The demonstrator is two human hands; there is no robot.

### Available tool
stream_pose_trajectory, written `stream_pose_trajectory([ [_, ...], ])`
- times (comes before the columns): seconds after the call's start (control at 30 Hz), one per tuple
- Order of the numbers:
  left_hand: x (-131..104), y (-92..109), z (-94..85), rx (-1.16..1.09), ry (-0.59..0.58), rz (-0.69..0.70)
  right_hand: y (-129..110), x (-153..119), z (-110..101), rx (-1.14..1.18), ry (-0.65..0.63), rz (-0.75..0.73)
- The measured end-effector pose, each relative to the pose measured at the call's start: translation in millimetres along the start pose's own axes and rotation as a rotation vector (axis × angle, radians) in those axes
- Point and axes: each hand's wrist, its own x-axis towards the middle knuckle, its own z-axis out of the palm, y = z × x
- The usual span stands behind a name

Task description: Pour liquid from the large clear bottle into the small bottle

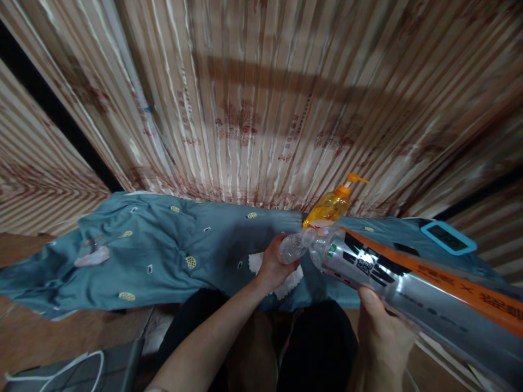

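My left hand point(274, 267) is closed around a small clear plastic bottle point(291, 248), tilted with its mouth up to the right. My right hand point(384, 329) grips a large clear bottle point(412, 286) with an orange and silver label from below. That large bottle lies tilted, and its neck points left, right at the small bottle's mouth. Whether liquid passes between them I cannot tell. Below my left hand lies a white cloth or paper point(292, 283) with a zigzag edge. Just behind the two necks stands a pump bottle point(328, 208) of yellow-orange liquid with an orange pump head.
A teal patterned cloth point(220, 239) covers the narrow surface before me. On its right sit a blue-framed digital display point(448, 238) and a dark flat object point(406, 249). A small pale item point(93, 256) rests at left. Pleated curtains point(253, 109) hang close behind.
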Motion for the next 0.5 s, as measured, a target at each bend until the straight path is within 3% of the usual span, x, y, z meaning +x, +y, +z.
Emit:
stream_pose_trajectory([
  [0.3, 1, -2, 0.1, 0.028, -0.015, 0.019, -14, 2, -1, 0.039, 0.005, 0.031],
  [0.5, 1, -2, 0.9, 0.042, -0.011, 0.0, -11, 0, -2, -0.008, 0.007, 0.027],
])
